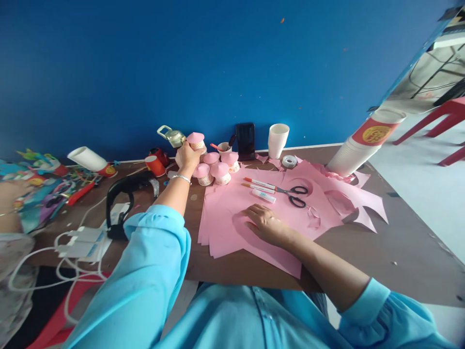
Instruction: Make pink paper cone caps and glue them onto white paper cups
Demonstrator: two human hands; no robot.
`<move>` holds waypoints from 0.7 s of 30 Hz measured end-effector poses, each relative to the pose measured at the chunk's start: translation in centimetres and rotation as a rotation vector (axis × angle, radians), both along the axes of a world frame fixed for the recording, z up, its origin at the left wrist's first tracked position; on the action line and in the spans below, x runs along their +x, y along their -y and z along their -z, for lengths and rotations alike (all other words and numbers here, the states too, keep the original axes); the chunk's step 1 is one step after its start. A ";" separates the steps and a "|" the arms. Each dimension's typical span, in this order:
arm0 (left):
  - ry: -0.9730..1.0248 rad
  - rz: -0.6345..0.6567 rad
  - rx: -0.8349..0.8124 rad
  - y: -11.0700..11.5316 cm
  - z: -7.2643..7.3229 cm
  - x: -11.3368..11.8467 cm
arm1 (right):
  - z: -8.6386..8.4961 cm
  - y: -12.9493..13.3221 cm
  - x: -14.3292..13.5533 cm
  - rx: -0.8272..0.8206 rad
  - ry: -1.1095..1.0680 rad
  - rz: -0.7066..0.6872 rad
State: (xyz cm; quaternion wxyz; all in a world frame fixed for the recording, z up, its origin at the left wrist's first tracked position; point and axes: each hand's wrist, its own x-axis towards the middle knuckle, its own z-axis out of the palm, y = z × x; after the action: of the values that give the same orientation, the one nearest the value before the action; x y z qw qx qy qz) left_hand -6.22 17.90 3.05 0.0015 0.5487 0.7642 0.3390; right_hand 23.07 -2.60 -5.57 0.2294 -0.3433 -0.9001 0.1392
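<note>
At the back of the table my left hand (190,157) is closed around a paper cup with a pink cone top (196,139); some fingertips are hidden behind it. Several similar cone-topped cups (220,173) stand beside it. My right hand (266,224) lies on the stacked pink paper (228,232), fingers stretched out and holding nothing. Just beyond it are a white glue stick (264,196), two markers (259,183) and black-handled scissors (296,195).
A tall stack of cups (358,145) leans at right, near pink offcuts (366,198). Along the blue wall are a phone (245,139), white cups (278,140) and tape (289,161). A black headset (121,203) and white cables (74,264) lie left, near another person's arm (12,206).
</note>
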 end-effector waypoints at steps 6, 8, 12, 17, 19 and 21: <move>0.003 0.037 0.045 -0.5 0.6 -0.2 | -0.2 0.0 -0.1 -0.017 0.027 0.004; -0.016 0.027 0.037 -0.6 0.7 -0.2 | -0.3 0.0 -0.1 -0.028 0.035 0.007; -0.122 -0.032 0.002 -0.5 0.9 0.0 | -0.6 0.1 -0.1 -0.059 0.039 0.005; -0.189 -0.053 0.013 0.0 1.0 0.5 | -0.5 0.1 0.0 -0.067 0.040 0.004; -0.194 -0.057 0.018 0.2 1.0 0.6 | -0.5 0.1 -0.1 -0.067 0.043 0.004; -0.186 -0.066 0.016 0.3 0.9 0.7 | -0.5 0.1 -0.1 -0.068 0.051 0.002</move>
State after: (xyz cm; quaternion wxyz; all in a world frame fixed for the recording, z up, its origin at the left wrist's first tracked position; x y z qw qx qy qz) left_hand -5.52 17.59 2.19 -0.0854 0.5523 0.7759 0.2926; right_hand 22.98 -2.72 -5.07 0.1946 -0.3554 -0.9000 0.1607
